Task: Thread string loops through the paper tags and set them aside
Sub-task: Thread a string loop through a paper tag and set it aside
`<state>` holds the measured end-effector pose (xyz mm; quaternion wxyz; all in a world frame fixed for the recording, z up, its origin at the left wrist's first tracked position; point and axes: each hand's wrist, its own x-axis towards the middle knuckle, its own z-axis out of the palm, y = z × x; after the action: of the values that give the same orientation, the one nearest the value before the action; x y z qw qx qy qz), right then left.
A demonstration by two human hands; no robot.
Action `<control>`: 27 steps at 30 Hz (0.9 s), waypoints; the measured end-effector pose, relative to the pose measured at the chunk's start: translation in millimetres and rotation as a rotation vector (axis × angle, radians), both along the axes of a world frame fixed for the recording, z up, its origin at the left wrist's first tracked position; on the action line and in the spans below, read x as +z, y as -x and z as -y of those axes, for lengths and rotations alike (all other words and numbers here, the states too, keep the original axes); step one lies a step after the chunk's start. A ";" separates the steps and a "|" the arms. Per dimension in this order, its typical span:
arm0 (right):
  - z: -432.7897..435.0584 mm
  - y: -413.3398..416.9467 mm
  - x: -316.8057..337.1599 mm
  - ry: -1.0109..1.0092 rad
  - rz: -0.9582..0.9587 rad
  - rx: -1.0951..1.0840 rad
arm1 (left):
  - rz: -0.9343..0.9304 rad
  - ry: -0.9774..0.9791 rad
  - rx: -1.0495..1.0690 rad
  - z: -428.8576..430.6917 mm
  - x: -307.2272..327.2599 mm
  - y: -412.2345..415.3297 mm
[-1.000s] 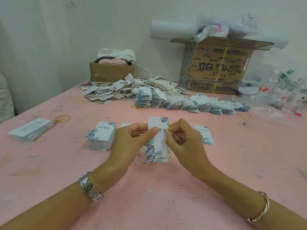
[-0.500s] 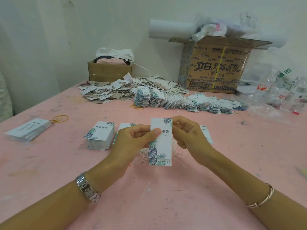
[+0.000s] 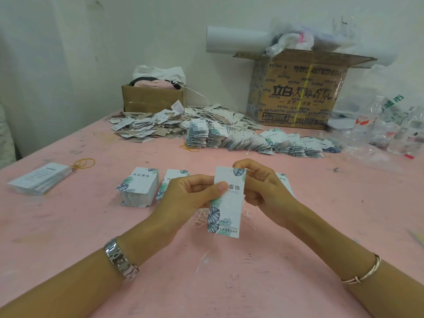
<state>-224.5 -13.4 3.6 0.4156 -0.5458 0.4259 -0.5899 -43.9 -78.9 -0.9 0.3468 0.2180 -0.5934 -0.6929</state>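
Note:
My left hand (image 3: 187,196) pinches a white paper tag with blue-green leaf print (image 3: 226,210), held upright above the pink table (image 3: 68,226). At the tag's top right corner, my right hand (image 3: 263,187) curls its fingers and pinches a thin string; the string there is barely visible. A bundle of loose white strings (image 3: 202,216) lies on the table under the tag. A stack of unthreaded tags (image 3: 140,185) sits left of my hands, a second stack (image 3: 172,177) is partly hidden behind my left hand. Threaded tags lie in a long fanned row (image 3: 263,141) further back.
A loose heap of tags (image 3: 149,125) lies at the back left. Two cardboard boxes (image 3: 298,92) (image 3: 152,97) stand against the wall. Plastic bags and bottles (image 3: 378,131) crowd the right. A small printed stack (image 3: 39,179) with yellow rubber bands (image 3: 83,162) lies at the left.
My right hand has moved from the tag's mid edge up to its top right corner. The tag has risen slightly and tilted; my left hand keeps its pinch.

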 end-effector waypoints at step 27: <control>-2.0 -7.3 -2.5 -0.094 -0.022 0.069 | 0.090 0.589 0.375 -5.7 -10.2 1.7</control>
<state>-217.1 -11.4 1.1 0.4561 -0.5464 0.4388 -0.5485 -45.6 -73.2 -11.1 0.4896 0.2442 -0.7321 -0.4058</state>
